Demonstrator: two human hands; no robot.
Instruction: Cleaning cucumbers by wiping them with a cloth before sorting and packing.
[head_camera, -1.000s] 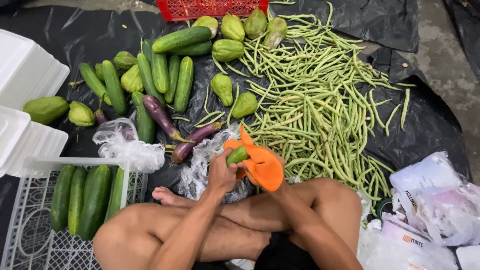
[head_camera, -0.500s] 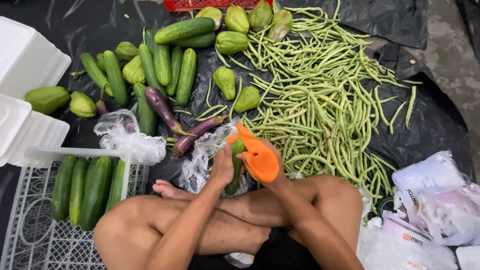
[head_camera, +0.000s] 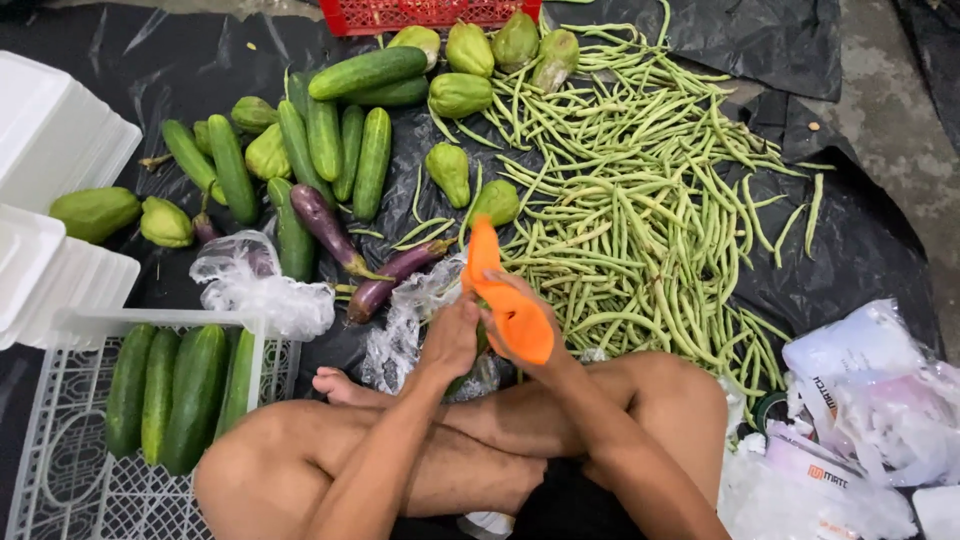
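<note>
My right hand (head_camera: 505, 305) has its grip closed around an orange peeler (head_camera: 505, 300), and my left hand (head_camera: 452, 338) is wrapped around a green vegetable (head_camera: 478, 345), mostly hidden, just above my knees. At 8 o'clock the white crate (head_camera: 60, 470) holds four cucumbers (head_camera: 175, 395); many more lie loose at 11 o'clock, beans (head_camera: 640, 200) at 1. Since the earlier frame, the peeler has tipped upright.
</note>
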